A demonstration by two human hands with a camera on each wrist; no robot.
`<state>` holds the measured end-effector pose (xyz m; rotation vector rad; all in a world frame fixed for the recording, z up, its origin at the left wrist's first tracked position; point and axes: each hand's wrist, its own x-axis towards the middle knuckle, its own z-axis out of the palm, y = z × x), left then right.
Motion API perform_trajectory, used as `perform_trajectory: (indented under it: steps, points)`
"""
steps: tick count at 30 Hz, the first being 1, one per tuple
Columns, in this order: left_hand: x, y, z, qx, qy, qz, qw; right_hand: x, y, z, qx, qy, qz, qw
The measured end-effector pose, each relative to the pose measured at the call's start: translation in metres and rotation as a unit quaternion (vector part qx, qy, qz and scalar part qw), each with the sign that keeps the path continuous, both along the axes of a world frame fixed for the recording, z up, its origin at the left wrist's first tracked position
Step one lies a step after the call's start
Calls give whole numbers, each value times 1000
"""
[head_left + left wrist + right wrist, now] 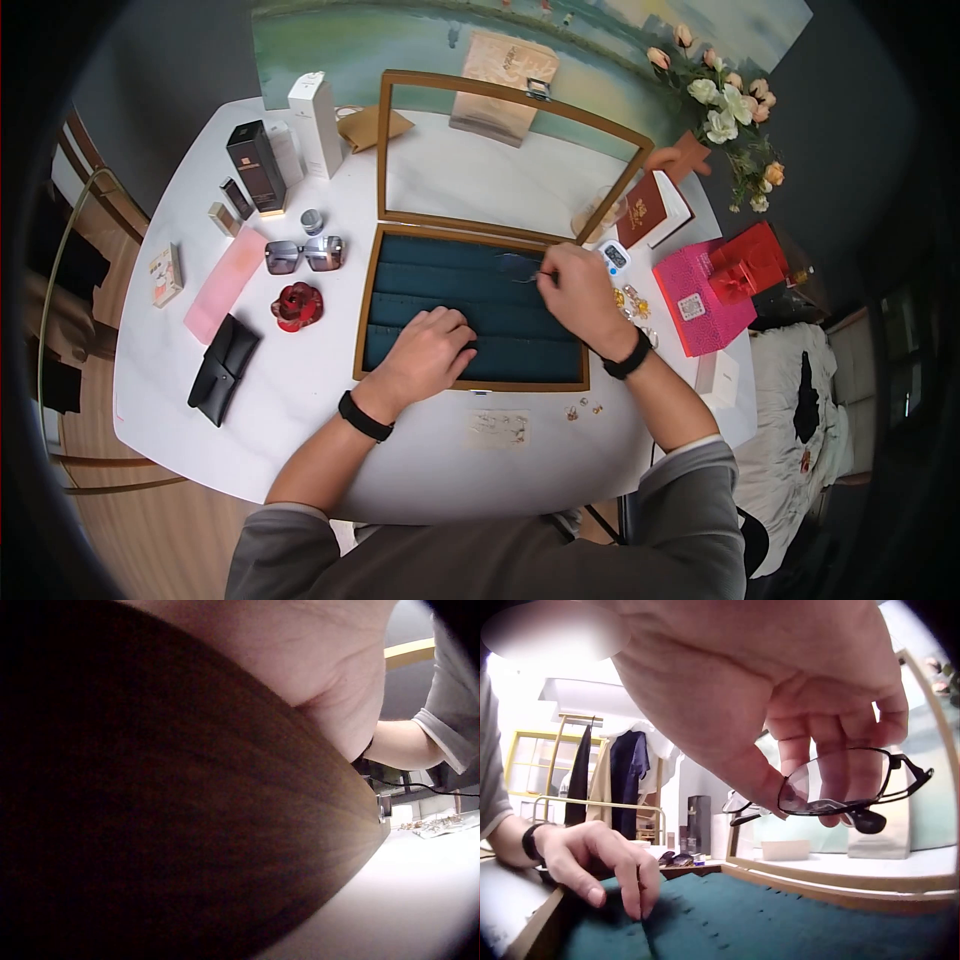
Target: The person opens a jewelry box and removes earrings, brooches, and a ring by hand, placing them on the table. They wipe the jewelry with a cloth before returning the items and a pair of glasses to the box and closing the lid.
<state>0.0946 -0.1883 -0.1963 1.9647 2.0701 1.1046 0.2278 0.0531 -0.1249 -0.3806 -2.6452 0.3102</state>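
My right hand (582, 295) pinches a pair of thin dark-framed eyeglasses (832, 780) between thumb and fingers. They hang over the right part of a wooden display box (367, 310), their lenses faint in the head view. Dark teal lining (450, 275) in several rows covers the inside of the box. My left hand (428, 350) is over the front rows; in the right wrist view its fingers bend down and the fingertips (646, 907) rest on the lining. The glass-paned lid (510, 228) stands raised at the back. A dark wooden side (187, 780) fills much of the left wrist view.
Left of the box lie sunglasses (305, 255), a red flower-shaped item (298, 307), a black case (225, 370) and a pink pouch (226, 283). Cosmetic boxes (257, 168) stand behind. To the right are a digital timer (614, 257), jewelry (630, 302) and a red book (650, 208).
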Motion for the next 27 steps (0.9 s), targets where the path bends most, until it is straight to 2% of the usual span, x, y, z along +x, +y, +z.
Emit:
perform_trajectory:
  steps: [4, 12, 20, 27]
  points:
    - [-1, 1, -5, -3, 1, 2, 1000, -67, -18, -27, -4, -50, 52, 997]
    - [-1, 1, -8, -17, 6, 1, 1000, -141, -38, -63, -33, -85, 35, 995]
    - [-1, 0, -7, -25, -4, -1, 1000, -146, -54, -63, -28, -106, 68, 992]
    - [-1, 0, -8, -29, 2, 1, 1000, -139, -55, -64, 39, -77, 81, 993]
